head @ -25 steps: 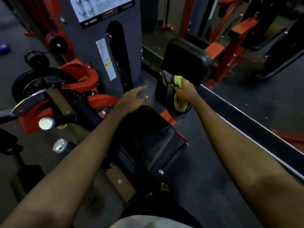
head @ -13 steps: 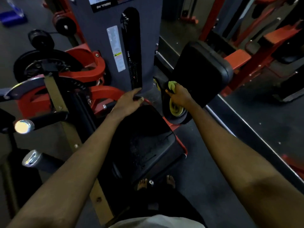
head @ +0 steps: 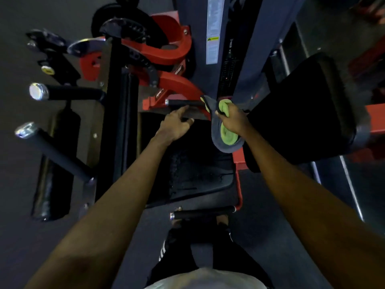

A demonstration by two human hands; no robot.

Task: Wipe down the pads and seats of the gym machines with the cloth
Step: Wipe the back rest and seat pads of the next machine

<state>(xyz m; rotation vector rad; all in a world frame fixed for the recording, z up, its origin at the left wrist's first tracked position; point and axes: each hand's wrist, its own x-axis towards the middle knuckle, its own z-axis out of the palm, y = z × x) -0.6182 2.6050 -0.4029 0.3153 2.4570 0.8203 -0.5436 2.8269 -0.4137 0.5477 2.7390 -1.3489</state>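
A black seat [head: 200,167] of a red-framed gym machine lies below me, and its black back pad [head: 308,113] rises at the right. My right hand [head: 233,119] grips a grey and lime-green cloth [head: 225,138] at the seat's far right corner, where seat and back pad meet. The cloth hangs below the fist. My left hand [head: 177,124] rests at the seat's far edge with fingers loosely bent, its index finger pointing toward a black side handle [head: 185,102]. It holds nothing.
Black foam-grip bars with chrome end caps [head: 38,91] stick out at the left above a black roller pad [head: 56,163]. A grey weight-stack shroud [head: 212,38] stands beyond the seat. Another black handle [head: 204,212] crosses near my feet. Dark rubber floor surrounds the machine.
My view has tilted down over the seat. The right hand with the cloth has dropped from the back pad's lower edge to the seat's far corner. The left hand stayed near the seat's far edge.
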